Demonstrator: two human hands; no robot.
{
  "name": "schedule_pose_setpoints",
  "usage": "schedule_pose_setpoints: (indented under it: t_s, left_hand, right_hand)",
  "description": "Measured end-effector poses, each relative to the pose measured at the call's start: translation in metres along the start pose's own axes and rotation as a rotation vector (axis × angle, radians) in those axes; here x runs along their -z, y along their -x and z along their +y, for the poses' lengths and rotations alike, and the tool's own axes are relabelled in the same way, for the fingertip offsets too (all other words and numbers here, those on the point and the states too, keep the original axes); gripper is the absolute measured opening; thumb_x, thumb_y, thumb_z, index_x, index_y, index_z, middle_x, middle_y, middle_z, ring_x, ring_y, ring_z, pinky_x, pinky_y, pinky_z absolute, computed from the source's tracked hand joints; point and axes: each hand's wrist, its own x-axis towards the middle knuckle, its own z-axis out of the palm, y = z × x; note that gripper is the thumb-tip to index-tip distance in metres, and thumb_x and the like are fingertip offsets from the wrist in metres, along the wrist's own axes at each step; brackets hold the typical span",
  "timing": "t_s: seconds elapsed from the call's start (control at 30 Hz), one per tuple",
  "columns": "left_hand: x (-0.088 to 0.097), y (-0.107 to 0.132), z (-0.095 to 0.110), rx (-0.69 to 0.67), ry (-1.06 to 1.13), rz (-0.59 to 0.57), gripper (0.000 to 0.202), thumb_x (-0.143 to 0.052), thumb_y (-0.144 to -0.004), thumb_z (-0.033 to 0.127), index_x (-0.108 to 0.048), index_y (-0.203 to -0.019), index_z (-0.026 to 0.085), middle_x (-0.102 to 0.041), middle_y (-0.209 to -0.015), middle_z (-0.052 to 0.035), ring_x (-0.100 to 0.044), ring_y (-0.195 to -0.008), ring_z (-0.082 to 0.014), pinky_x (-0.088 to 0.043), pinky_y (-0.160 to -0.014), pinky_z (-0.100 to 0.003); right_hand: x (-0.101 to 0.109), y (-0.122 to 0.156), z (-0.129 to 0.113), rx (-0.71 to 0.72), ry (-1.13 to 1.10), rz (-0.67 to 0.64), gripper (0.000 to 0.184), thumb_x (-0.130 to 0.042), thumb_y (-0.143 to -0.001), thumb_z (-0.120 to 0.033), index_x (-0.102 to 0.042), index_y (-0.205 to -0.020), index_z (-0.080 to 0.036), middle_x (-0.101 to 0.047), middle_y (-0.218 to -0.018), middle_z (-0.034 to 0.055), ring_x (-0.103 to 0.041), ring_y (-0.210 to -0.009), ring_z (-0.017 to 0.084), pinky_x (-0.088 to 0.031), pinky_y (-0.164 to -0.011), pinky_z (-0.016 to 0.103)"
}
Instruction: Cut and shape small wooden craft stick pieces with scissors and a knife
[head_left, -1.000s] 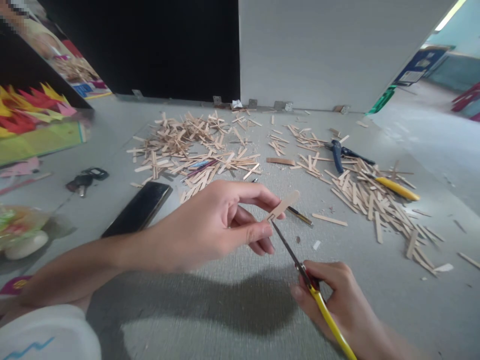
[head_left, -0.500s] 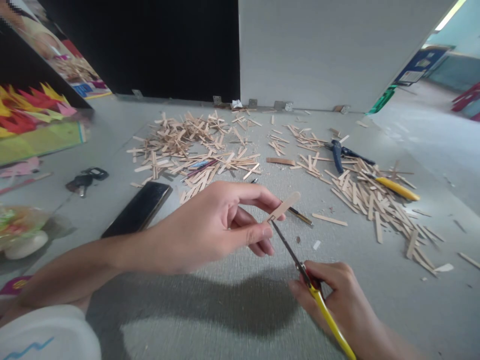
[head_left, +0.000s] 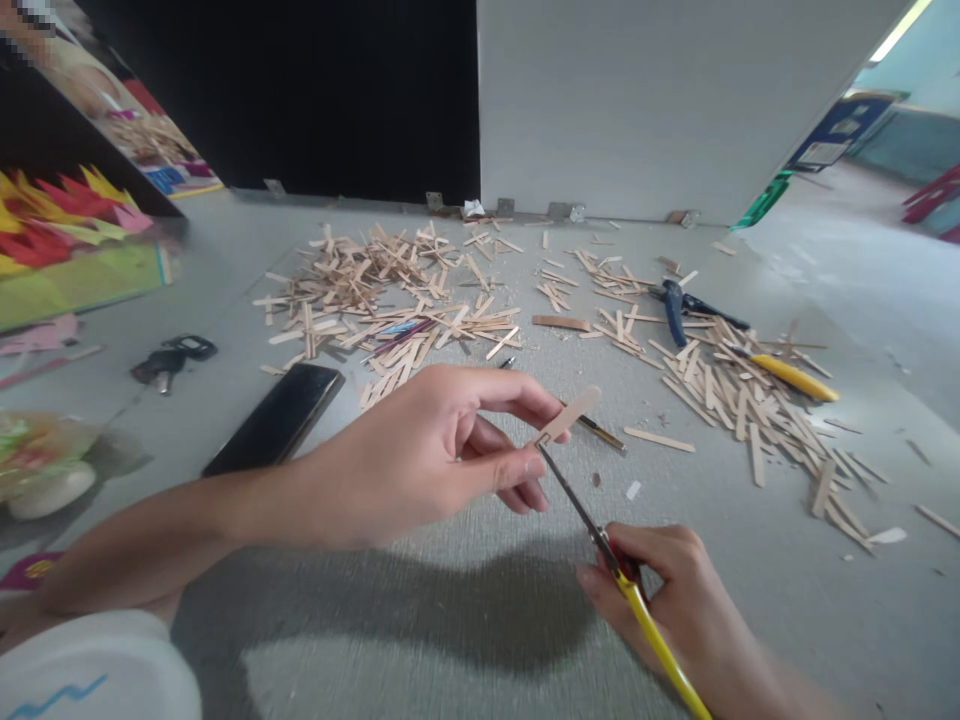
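A craft workspace laid out on a grey floor (head_left: pixel 420 620). Heaps of cut wooden craft sticks (head_left: pixel 375 290) lie scattered about. Coloured paper cut-outs (head_left: pixel 67 215) and a yellow-handled tool (head_left: pixel 795 377) sit among them.

Bare forearms, no sleeves or rings; white garment (head_left: pixel 90 670) w/ blue zigzag mark at bottom left.

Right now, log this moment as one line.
left hand: pinches wooden stick | right hand: holds scissors, blade tips at stick | floor: scattered sticks
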Motion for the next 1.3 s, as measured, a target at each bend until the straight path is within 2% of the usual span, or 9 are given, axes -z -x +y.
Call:
schedule_pose_setpoints:
  t_s: [0.1, 0.43, 0.6, 0.7, 0.87, 0.93, 1.0, 1.1, 1.3]
  left_hand:
    - [0.0, 0.0, 0.0, 0.0, -0.001, 0.001, 0.017, -0.073, -0.099, 0.015, -0.072, -0.115, 0.02, -0.084, -0.081, 0.0011, -0.085, -0.078, -0.0181, -0.071, -0.078, -0.024]
    - [0.0, 0.0, -0.001, -0.006, 0.018, -0.007, 0.015, -0.071, -0.101, 0.014, -0.071, -0.113, 0.021, -0.084, -0.081, 0.0022, -0.084, -0.078, -0.0143, -0.067, -0.075, -0.017]
    - [0.003, 0.0, 0.002, 0.011, -0.043, -0.01, 0.017, -0.073, -0.103, 0.028, -0.073, -0.119, 0.022, -0.084, -0.087, -0.0002, -0.083, -0.08, -0.0159, -0.064, -0.069, -0.018]
    - [0.004, -0.001, 0.0, -0.007, -0.132, 0.046, 0.02, -0.072, -0.103, 0.039, -0.078, -0.106, 0.02, -0.08, -0.084, -0.0013, -0.081, -0.081, -0.0175, -0.058, -0.064, -0.019]
    - [0.003, -0.004, -0.007, 0.019, -0.192, 0.096, 0.032, -0.071, -0.102, 0.044, -0.081, -0.088, 0.017, -0.072, -0.069, -0.0005, -0.063, -0.058, -0.0114, -0.047, -0.055, -0.02]
    - [0.002, -0.006, -0.009, 0.036, -0.152, 0.12, 0.031, -0.073, -0.1, 0.042, -0.081, -0.085, 0.017, -0.074, -0.07, -0.0012, -0.063, -0.057, -0.0107, -0.047, -0.054, -0.019]
    - [0.0, -0.007, -0.009, 0.047, -0.081, 0.111, 0.029, -0.075, -0.1, 0.04, -0.081, -0.085, 0.016, -0.076, -0.071, -0.0022, -0.07, -0.062, -0.0124, -0.05, -0.057, -0.018]
    - [-0.001, -0.008, -0.007, 0.042, 0.03, 0.059, 0.028, -0.077, -0.099, 0.038, -0.08, -0.083, 0.016, -0.077, -0.071, -0.0029, -0.077, -0.07, -0.0144, -0.054, -0.062, -0.017]
    - [0.0, -0.009, -0.01, 0.026, 0.231, -0.054, 0.039, -0.079, -0.1, 0.047, -0.077, -0.08, 0.014, -0.081, -0.076, -0.006, -0.078, -0.066, -0.0118, -0.053, -0.06, -0.015]
  right_hand:
    - [-0.001, 0.001, 0.001, 0.0, 0.001, 0.011, 0.042, -0.058, -0.093, -0.03, -0.032, -0.061, -0.026, -0.024, -0.056, -0.0099, -0.021, -0.049, 0.011, -0.024, -0.043, 0.023]
    - [-0.001, -0.002, 0.0, 0.027, -0.014, 0.027, 0.041, -0.056, -0.094, -0.028, -0.028, -0.064, -0.027, -0.022, -0.056, -0.01, -0.019, -0.05, 0.011, -0.022, -0.043, 0.023]
    - [0.0, -0.002, -0.003, 0.068, 0.016, 0.037, 0.042, -0.055, -0.095, -0.024, -0.025, -0.066, -0.028, -0.02, -0.058, -0.01, -0.018, -0.049, 0.01, -0.02, -0.042, 0.024]
    - [-0.002, 0.0, -0.002, 0.09, 0.048, 0.065, 0.042, -0.056, -0.095, -0.022, -0.024, -0.068, -0.028, -0.019, -0.059, -0.0104, -0.018, -0.049, 0.01, -0.02, -0.041, 0.024]
    - [-0.007, 0.002, 0.003, 0.123, 0.096, 0.096, 0.043, -0.058, -0.097, -0.022, -0.028, -0.067, -0.027, -0.021, -0.061, -0.0103, -0.018, -0.051, 0.011, -0.02, -0.042, 0.023]
    - [-0.008, 0.003, 0.005, 0.136, 0.098, 0.104, 0.043, -0.059, -0.099, -0.022, -0.03, -0.067, -0.026, -0.021, -0.061, -0.0106, -0.018, -0.051, 0.011, -0.02, -0.042, 0.023]
    - [-0.009, 0.003, 0.006, 0.143, 0.093, 0.108, 0.044, -0.06, -0.099, -0.022, -0.031, -0.067, -0.026, -0.021, -0.061, -0.0108, -0.017, -0.051, 0.01, -0.02, -0.041, 0.022]
    - [-0.01, 0.004, 0.005, 0.148, 0.073, 0.122, 0.043, -0.058, -0.099, -0.02, -0.029, -0.067, -0.026, -0.021, -0.062, -0.0106, -0.017, -0.051, 0.01, -0.02, -0.041, 0.022]
    - [-0.01, 0.004, 0.001, 0.162, 0.029, 0.131, 0.043, -0.056, -0.096, -0.016, -0.027, -0.067, -0.026, -0.019, -0.062, -0.0103, -0.018, -0.05, 0.009, -0.018, -0.041, 0.022]
